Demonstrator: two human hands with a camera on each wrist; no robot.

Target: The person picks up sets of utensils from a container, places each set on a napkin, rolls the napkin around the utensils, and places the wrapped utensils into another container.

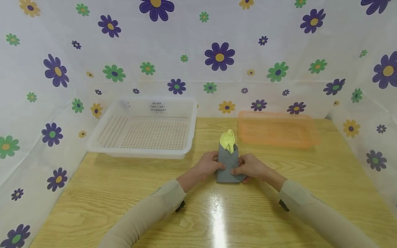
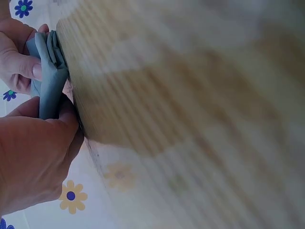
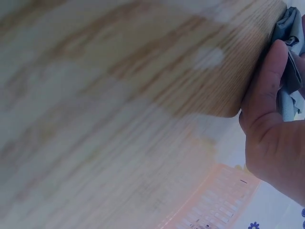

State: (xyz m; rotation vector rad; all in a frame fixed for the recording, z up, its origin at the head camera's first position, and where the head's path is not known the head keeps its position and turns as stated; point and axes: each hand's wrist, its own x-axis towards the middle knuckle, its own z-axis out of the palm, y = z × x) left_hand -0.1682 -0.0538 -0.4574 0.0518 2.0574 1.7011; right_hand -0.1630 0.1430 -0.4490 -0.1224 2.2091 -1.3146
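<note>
A grey cloth napkin (image 1: 227,160), folded into a pocket, lies on the table in front of me. A yellow spoon (image 1: 225,139) and a yellow fork (image 1: 231,136) stick out of its far end, their handles hidden in the folds. My left hand (image 1: 208,164) grips the napkin's left edge, thumb on top. With thumb and fingers, my right hand (image 1: 253,166) pinches the lower right side. In the left wrist view the layered folds of the napkin (image 2: 51,78) show between both hands. The right wrist view catches the bunched napkin (image 3: 289,28) beside the right fingers.
A white plastic basket (image 1: 190,137) stands at the back left of the wooden table (image 1: 149,213). At the back right sits a shallower orange basket (image 1: 276,140). A flower-printed white sheet (image 1: 186,38) encloses the back and sides.
</note>
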